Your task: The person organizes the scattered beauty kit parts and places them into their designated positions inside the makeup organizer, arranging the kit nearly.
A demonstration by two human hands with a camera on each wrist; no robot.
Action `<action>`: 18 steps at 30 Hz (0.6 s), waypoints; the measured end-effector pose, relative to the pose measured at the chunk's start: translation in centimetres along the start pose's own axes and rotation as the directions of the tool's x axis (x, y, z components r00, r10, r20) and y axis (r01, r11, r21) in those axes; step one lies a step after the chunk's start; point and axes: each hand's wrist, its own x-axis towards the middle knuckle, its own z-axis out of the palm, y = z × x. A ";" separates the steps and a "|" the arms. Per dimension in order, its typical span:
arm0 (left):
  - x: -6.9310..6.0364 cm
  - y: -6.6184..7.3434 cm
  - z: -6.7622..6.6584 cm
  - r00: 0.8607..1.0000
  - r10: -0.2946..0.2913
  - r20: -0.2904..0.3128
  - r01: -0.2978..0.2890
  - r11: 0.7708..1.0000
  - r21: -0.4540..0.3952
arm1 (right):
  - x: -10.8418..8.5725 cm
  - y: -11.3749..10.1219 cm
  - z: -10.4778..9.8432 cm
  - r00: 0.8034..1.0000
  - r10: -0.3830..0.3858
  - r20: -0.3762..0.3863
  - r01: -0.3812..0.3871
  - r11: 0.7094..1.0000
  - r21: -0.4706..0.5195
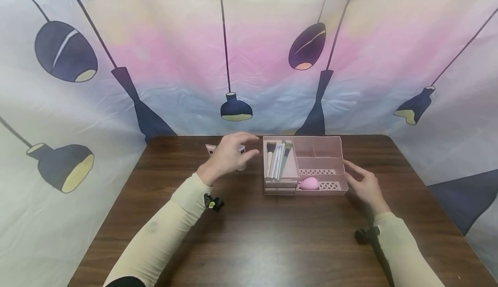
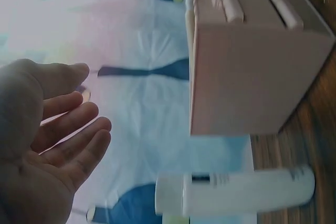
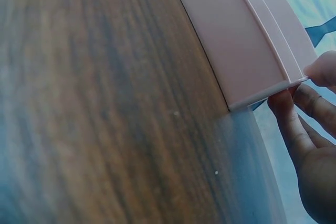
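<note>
A pink desktop organizer (image 1: 319, 166) stands toward the back of the table, with makeup brushes (image 1: 278, 159) in its left compartment and a pink makeup sponge (image 1: 310, 183) in the front right one. To its left, my left hand (image 1: 229, 155) hovers with parted, relaxed fingers and holds nothing. Beside that hand stands a white bottle (image 2: 236, 195), mostly hidden behind it in the head view. My right hand (image 1: 365, 187) is at the organizer's right wall. Its thumb meets the wall's edge and its fingers (image 3: 286, 114) lie against the outer side.
Left of my left hand, a small pale pink item (image 1: 210, 149) is partly covered. The brown wooden table (image 1: 249, 235) ends at the back against a hanging cloth (image 1: 194, 62) printed with lamps. Drawer fronts (image 1: 280, 188) are at the organizer's lower left.
</note>
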 end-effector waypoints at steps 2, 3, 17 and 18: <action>-0.2 -0.8 -0.6 1.000 -0.023 -0.018 0.023 1.000 -0.002 | 0.1 0.0 -0.1 1.000 -0.001 -0.001 0.001 1.000 0.002; -0.4 -1.3 -0.9 0.999 -0.032 -0.026 0.032 0.999 0.002 | 0.1 0.0 -0.1 1.000 0.002 0.000 -0.002 1.000 0.002; -3.3 -6.6 -5.3 0.989 -0.102 -0.104 0.105 0.994 0.026 | 0.1 0.4 0.2 1.000 -0.006 -0.014 0.006 1.000 0.021; -3.6 -7.0 -5.5 0.989 -0.104 -0.102 0.107 0.994 0.025 | 0.1 0.5 0.3 1.000 -0.007 -0.015 0.007 1.000 0.022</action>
